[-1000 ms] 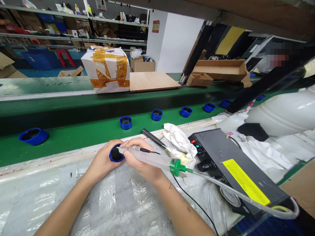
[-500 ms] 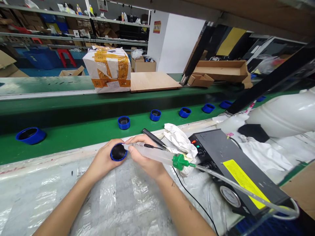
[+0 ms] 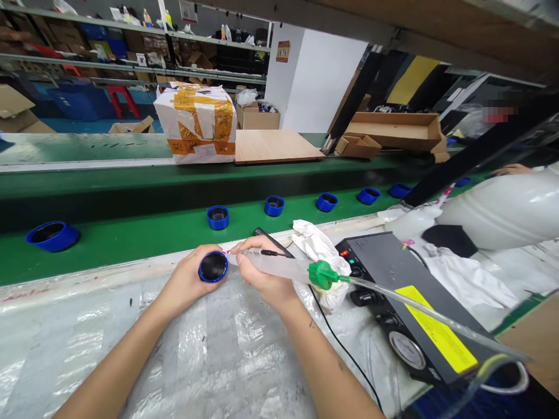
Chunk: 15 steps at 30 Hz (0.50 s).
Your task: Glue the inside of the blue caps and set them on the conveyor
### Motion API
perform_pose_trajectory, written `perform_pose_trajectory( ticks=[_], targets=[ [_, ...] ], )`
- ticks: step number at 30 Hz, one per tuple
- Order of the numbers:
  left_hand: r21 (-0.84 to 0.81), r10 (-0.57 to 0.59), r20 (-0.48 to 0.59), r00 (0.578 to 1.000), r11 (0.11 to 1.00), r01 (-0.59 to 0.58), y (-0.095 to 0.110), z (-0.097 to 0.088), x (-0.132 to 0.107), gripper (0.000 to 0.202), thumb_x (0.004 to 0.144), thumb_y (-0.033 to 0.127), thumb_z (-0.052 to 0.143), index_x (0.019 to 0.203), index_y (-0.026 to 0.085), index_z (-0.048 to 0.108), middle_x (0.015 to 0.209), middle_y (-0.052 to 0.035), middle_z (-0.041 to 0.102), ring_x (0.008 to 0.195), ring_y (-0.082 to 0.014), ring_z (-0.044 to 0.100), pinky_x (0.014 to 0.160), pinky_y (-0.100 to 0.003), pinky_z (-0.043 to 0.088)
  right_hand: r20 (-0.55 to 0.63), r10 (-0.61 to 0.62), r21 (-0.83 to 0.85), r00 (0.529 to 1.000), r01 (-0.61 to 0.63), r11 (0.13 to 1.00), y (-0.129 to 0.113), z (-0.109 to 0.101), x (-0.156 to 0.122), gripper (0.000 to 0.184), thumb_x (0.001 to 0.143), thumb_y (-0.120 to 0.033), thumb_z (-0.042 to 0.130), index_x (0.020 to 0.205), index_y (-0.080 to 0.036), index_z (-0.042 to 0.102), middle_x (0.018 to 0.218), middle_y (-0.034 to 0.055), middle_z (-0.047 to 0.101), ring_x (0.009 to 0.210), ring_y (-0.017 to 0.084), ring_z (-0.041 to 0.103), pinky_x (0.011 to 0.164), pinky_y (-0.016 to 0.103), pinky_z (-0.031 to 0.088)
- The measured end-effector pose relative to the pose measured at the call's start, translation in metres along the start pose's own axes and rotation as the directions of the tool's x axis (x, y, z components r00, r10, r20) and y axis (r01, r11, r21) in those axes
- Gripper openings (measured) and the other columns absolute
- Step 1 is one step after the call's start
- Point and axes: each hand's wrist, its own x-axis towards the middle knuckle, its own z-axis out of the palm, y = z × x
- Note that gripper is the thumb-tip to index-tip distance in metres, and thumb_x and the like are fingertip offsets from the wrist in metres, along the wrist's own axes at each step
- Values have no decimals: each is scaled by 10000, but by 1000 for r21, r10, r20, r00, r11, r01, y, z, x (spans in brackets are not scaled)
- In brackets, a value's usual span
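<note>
A round blue cup-like part with a black inside (image 3: 213, 267) is gripped in my left hand (image 3: 188, 276), its opening tilted toward me. My right hand (image 3: 265, 280) is closed around a glue dispensing syringe (image 3: 283, 268), a clear barrel with a green cap (image 3: 322, 274) and a hose running off to the right. The syringe's pink tip points at the right rim of the blue part; whether it touches cannot be made out. Both hands are above the plastic-covered bench (image 3: 196, 361).
Several similar blue parts (image 3: 218, 217) stand along the green conveyor (image 3: 144, 233). To my right are a dark dispenser box with a gauge (image 3: 406, 297), crumpled white cloth (image 3: 317, 241) and a black-handled tool (image 3: 273, 241). A taped carton (image 3: 198, 123) sits beyond the belt.
The syringe tip has drawn back slightly to the right from the held part's rim, and its pink end now shows. Both hands keep their hold.
</note>
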Motion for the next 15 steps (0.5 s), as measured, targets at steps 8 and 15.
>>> perform_pose_trajectory(
  ticks=[8, 15],
  targets=[
    [13, -1, -8, 1000, 1000, 2, -2, 1, 0, 382, 800, 317, 711, 1160, 236, 610, 1175, -61, 715, 1068, -271, 694, 956, -418, 551, -19, 17, -66, 1000, -18, 998, -3, -1, 1, 32, 814, -247, 707, 835, -228, 693, 843, 11, 755, 755, 187, 703, 644, 280, 543],
    [12, -8, 2, 1000, 1000, 8, -5, 2, 0, 394, 791, 300, 709, 1164, 240, 593, 1161, -57, 700, 1066, -269, 685, 960, -417, 545, -14, 61, -75, 998, -61, 995, -2, 0, 4, 65, 805, -283, 703, 810, -222, 681, 780, -5, 701, 549, 119, 595, 467, 226, 445]
  ],
)
